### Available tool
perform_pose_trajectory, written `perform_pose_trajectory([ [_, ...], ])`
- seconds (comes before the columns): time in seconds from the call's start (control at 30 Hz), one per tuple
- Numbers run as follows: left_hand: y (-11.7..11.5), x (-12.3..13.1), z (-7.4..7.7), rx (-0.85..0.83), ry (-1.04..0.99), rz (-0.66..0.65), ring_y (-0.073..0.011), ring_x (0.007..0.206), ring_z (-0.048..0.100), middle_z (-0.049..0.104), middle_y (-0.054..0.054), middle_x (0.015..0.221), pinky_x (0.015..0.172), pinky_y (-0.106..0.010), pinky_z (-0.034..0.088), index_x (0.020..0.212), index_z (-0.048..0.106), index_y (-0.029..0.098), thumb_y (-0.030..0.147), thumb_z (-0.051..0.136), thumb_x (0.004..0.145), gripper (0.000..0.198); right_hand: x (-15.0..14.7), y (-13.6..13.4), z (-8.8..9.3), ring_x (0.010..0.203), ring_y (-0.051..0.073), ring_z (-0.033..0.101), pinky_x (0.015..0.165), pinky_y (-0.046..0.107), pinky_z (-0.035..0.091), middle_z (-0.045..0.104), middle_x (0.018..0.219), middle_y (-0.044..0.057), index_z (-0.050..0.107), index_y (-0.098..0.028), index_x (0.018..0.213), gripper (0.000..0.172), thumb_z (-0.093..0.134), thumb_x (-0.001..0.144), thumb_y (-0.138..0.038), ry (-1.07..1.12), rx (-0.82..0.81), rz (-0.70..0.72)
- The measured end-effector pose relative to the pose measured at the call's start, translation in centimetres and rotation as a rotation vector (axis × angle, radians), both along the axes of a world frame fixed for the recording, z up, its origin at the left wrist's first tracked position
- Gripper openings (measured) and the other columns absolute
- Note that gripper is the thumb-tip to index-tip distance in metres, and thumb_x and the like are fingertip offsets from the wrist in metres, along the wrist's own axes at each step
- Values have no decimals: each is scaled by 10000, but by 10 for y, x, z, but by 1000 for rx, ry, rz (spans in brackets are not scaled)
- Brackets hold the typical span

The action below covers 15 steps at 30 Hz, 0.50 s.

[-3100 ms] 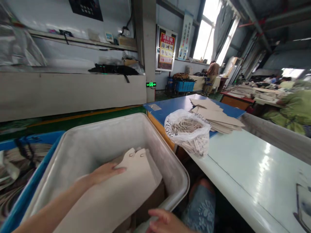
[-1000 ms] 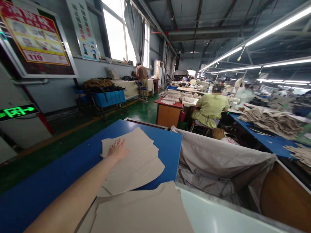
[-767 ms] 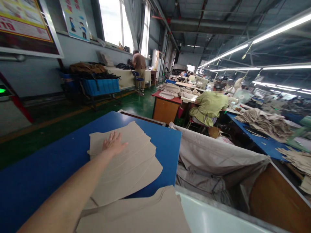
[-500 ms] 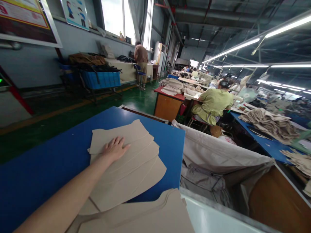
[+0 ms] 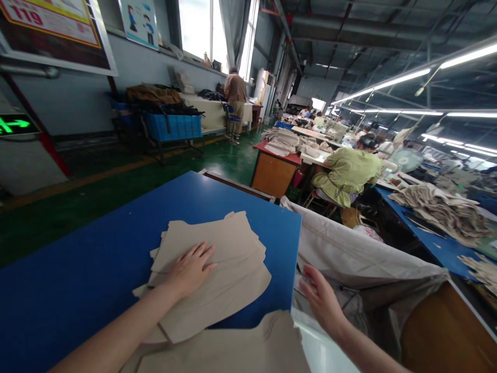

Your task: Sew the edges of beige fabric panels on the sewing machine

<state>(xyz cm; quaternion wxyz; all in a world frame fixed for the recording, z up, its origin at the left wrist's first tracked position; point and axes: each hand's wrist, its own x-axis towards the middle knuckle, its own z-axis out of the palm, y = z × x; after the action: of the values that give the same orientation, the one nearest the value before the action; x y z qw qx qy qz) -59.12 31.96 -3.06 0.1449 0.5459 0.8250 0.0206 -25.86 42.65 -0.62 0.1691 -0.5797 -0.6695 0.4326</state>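
Observation:
My left hand [image 5: 193, 267] lies flat with its fingers spread on a loose stack of beige cut fabric pieces [image 5: 229, 259]. The pieces overlap unevenly on the blue tabletop [image 5: 97, 248]. Closer to me is a second stack of beige fabric pieces [image 5: 233, 347], partly beyond the bottom of the view. Past the table's right edge, my right hand [image 5: 320, 300] hovers over a cloth-lined bin, its fingers apart and nothing in them. No contact shows between that hand and the fabric.
A grey cloth liner [image 5: 349, 254] drapes the bin on the right, with bundled material inside. A person in a yellow-green top [image 5: 349, 171] sits beyond it, near a blue bench [image 5: 430, 238] with fabric heaps. A blue crate [image 5: 174, 124] stands by the wall.
My right hand has come into view on the right. Under my left hand the upper fabric pieces have shifted and now lie more closely overlapped. The camera has turned slightly left.

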Motion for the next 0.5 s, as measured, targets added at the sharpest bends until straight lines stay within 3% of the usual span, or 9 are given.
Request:
perform_pose_trajectory([
  [0.13, -23, 8, 10, -46, -68, -70, -266, 1380, 279, 310, -97, 1503, 1099, -439, 269, 1390, 413, 195, 414, 403, 866, 568, -108, 56, 2, 935, 247, 633, 797, 351, 499, 659, 990, 100, 621, -99, 1034, 297, 637, 825, -309, -56, -235, 38],
  [0.23, -32, 9, 15, -114, -131, -124, -257, 1390, 253, 279, -90, 1515, 1114, -424, 244, 1389, 414, 203, 417, 397, 872, 560, -159, 76, -7, 873, 182, 627, 760, 364, 525, 633, 1010, 60, 603, -134, 1026, 246, 583, 887, -337, -90, -363, 62],
  [0.33, -33, 7, 14, -129, -164, -139, -257, 1395, 235, 261, -93, 1521, 1121, -420, 229, 1393, 406, 203, 404, 404, 874, 556, -182, 84, -14, 913, 188, 611, 770, 368, 529, 607, 1064, 57, 590, -140, 1059, 238, 589, 888, -305, -100, -432, 85],
  [0.5, -32, 8, 10, -120, -158, -129, -259, 1398, 224, 246, -95, 1524, 1121, -441, 223, 1396, 398, 208, 374, 398, 878, 544, -180, 84, -18, 830, 159, 619, 698, 331, 548, 612, 1029, 56, 575, -145, 1079, 240, 583, 894, -297, 11, -502, 113],
])
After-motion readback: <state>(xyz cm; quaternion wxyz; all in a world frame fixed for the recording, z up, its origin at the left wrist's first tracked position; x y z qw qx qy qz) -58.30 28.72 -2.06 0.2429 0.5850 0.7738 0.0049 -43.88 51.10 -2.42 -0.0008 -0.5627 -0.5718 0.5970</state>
